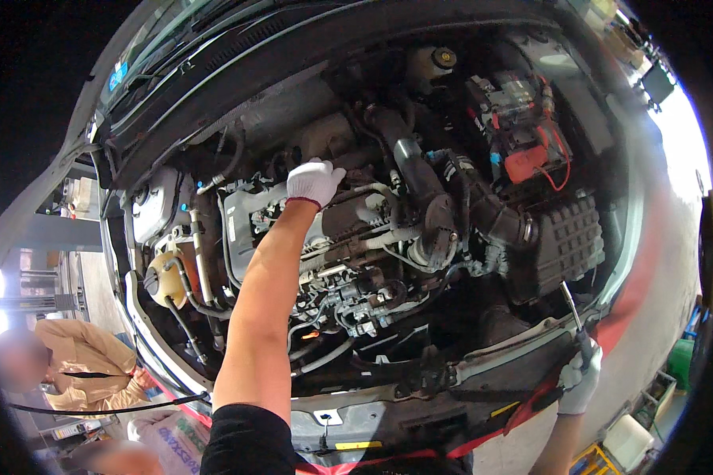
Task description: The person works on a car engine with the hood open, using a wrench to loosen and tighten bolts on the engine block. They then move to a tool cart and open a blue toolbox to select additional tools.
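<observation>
My left hand [315, 182], in a white knit glove with a dark red cuff, reaches over the middle of the car engine [337, 220]. Its fingers are curled down at the far side of the engine's top; whatever they grip is hidden. At the front right, my right hand [581, 383], also gloved in white, is wrapped round the dark handle of a screwdriver-like tool [572, 306]. The tool's shiny metal shaft points up and away, its end close to the ribbed black air filter box [566, 245]. The exact kind of tip cannot be made out.
A battery [515, 107] with a red terminal cover stands at the far right of the bay. On the left are a yellowed coolant tank [166, 279] and a white reservoir [154, 204]. A person in a tan jacket [87, 356] is beyond the left fender; a prop rod [111, 410] crosses nearby.
</observation>
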Motion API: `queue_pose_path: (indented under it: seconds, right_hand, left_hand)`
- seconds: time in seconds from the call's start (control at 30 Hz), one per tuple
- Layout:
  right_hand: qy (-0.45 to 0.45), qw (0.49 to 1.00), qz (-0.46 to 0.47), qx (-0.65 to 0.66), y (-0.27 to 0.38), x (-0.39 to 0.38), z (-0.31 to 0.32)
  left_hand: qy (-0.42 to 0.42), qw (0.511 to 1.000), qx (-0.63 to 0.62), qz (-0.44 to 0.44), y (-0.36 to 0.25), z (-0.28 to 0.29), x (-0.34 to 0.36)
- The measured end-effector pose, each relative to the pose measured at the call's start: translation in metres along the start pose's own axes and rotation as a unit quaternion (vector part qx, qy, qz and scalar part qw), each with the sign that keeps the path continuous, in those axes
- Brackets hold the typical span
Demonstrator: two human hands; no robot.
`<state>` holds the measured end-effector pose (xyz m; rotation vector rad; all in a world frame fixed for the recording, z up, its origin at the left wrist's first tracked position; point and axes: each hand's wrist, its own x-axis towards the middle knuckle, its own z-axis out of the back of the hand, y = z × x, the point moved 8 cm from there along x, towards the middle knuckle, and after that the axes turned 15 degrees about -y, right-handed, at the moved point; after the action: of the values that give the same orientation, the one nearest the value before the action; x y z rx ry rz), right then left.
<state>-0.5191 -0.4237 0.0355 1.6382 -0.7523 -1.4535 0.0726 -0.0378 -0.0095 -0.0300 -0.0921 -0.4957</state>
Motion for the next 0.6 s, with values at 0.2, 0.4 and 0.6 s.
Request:
queue_pose_path:
  seconds: [0.2, 0.4, 0.6]
  right_hand:
    - [-0.002, 1.0, -0.008, -0.004, 0.001, 0.001, -0.001]
    - [0.005, 1.0, -0.001, 0.007, 0.002, 0.003, 0.001]
    - [0.036, 0.999, 0.015, -0.003, 0.005, -0.002, -0.003]
  left_hand:
    - [-0.007, 0.996, -0.082, -0.016, 0.006, 0.001, -0.004]
    - [-0.065, 0.992, -0.111, 0.006, 0.001, 0.014, -0.005]
    - [-0.006, 0.999, -0.048, 0.022, -0.002, 0.007, -0.003]
